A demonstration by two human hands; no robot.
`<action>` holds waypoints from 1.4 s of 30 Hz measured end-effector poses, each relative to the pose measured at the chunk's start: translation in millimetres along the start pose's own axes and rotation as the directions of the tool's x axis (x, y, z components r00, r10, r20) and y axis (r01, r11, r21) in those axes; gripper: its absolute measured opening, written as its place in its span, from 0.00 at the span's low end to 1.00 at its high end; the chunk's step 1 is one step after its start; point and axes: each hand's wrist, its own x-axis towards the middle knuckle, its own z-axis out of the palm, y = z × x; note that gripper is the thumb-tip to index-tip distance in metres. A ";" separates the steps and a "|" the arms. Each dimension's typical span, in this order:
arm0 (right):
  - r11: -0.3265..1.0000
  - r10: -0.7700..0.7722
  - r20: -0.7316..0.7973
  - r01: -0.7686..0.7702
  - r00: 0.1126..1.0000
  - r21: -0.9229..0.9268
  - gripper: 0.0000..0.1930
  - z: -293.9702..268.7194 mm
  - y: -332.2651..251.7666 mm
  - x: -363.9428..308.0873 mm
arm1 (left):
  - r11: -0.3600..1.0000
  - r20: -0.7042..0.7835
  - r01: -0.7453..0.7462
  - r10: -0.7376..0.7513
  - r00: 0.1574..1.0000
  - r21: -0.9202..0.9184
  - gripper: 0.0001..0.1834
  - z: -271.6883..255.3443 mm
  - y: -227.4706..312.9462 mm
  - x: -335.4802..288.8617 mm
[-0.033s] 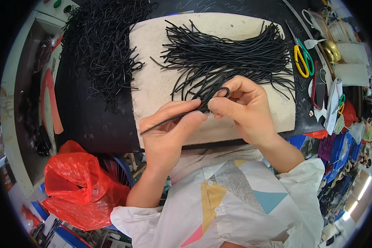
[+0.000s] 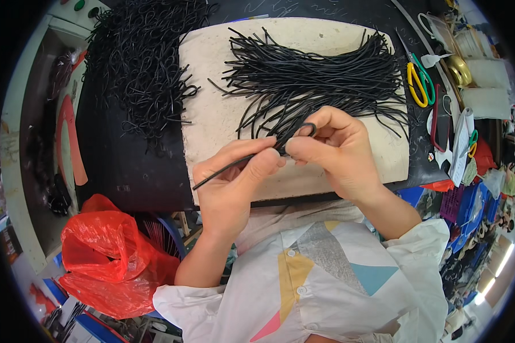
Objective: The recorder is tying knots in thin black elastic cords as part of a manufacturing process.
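Observation:
Over the near part of a cream-coloured board (image 2: 212,123), both my hands work on one thin black cord (image 2: 212,177). My left hand (image 2: 226,183) is closed, pinching the cord between thumb and fingers; its straight end sticks out to the left across the palm. Just to the right, my right hand (image 2: 343,154) pinches the other end, which bends into a small loop at the fingertips. The fingers partly hide where the cord crosses itself. Behind my hands a thick bundle of black cords (image 2: 320,71) lies roughly side by side across the board.
A tangled heap of black cords (image 2: 137,63) covers the dark table's far left. Scissors (image 2: 410,74) with yellow and green handles lie right of the board, near a white nozzle bottle (image 2: 431,60). A red plastic bag (image 2: 109,251) stands at the lower left.
The thumb of my left hand has shifted slightly up against its fingers, and the loop at my right fingertips has moved a little. Everything else looks the same.

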 end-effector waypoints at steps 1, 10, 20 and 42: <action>0.998 -0.054 -0.017 0.053 0.998 -0.046 0.08 2.0 3.3 0.9 | 0.999 0.016 0.015 -0.016 1.000 0.039 0.10 -1.0 -0.1 1.4; 0.562 -0.211 0.534 0.549 0.818 -0.619 0.13 16.7 -36.2 14.5 | 0.898 0.292 0.084 -0.227 0.929 0.431 0.07 -5.1 0.8 4.5; 0.858 -0.250 0.054 0.247 0.967 -0.450 0.03 -13.1 7.1 15.0 | 0.834 0.148 0.260 -0.214 0.965 -0.486 0.09 -7.7 -1.1 -0.2; 0.729 -0.162 0.308 0.324 0.937 -0.603 0.04 -9.7 -15.6 -6.8 | 0.983 0.117 0.094 -0.113 0.987 0.158 0.09 -1.1 -7.8 1.1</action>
